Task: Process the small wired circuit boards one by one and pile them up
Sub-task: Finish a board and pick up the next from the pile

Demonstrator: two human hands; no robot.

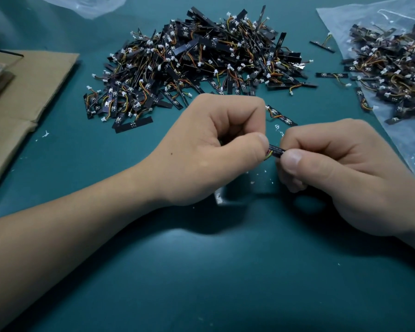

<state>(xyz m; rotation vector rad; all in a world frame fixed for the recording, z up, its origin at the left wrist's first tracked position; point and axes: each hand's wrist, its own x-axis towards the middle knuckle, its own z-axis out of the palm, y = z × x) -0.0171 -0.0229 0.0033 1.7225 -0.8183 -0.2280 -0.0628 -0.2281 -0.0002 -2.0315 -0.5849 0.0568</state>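
L hand (216,149) + R hand (345,173) pinch board (277,150) | long axis L-R

My only camera rides on my head, facing forward and down across the teal table (82,271). It sits close: my left hand (209,149) and right hand (340,173) fill the middle of the wide view, near enough to show the small circuit board (276,150) pinched between them. The table's far side, with the pile of wired boards (201,63), lies along the top.
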